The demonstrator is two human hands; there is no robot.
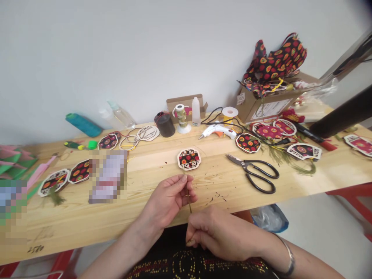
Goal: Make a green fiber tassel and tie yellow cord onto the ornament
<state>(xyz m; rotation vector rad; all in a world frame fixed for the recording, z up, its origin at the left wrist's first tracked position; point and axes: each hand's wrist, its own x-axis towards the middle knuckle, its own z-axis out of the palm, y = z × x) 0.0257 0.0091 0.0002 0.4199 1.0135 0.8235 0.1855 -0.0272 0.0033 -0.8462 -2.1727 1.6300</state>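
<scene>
Near the table's front edge, my left hand (171, 199) pinches a thin olive-coloured cord (190, 205) between thumb and fingers. Lower down and closer to my body, my right hand (213, 234) is closed on the other end of that cord, which runs between both hands. Just beyond my left fingertips lies an octagonal ornament (189, 159) with a pale lattice frame over dark patterned fabric; the cord seems to lead up to its lower edge. To the right rest black-handled scissors (252, 170), blades slightly apart, touched by neither hand.
A white glue gun (219, 131), a black thread cone (164, 124) and a white bottle (196, 111) stand along the wall. A cardboard box (267, 104) with patterned fabric is at the back right. More ornaments (248, 143) lie on both sides of the wooden table (145, 166).
</scene>
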